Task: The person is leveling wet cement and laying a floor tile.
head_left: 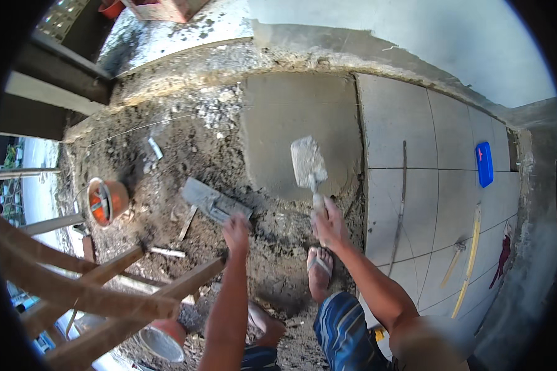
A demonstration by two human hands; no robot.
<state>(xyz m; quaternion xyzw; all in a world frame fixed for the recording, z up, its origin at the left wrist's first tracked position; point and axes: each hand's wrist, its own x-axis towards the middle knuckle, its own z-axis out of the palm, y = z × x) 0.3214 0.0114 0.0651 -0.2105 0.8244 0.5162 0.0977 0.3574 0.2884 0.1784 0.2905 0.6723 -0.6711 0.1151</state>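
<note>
My right hand (328, 226) is closed round the handle of a trowel (309, 161) whose blade, caked with pale mortar, is over a smooth square bed of wet mortar (272, 105). My left hand (235, 229), fingers curled, grips a flat steel float (201, 195) at its lower right, low over rough dark soil. A thin string crosses the mortar bed. Large pale floor tiles (396, 117) border the bed on the right. My sandalled right foot (320, 272) stands just below my right hand.
An orange bucket (117, 201) with tools is at the left, another bucket (161, 340) near my left foot. Wooden timbers (86, 290) fill the lower left. A blue container (484, 162) and yellow sticks (470, 266) lie on the tiles. A pale wall (445, 37) bounds the back.
</note>
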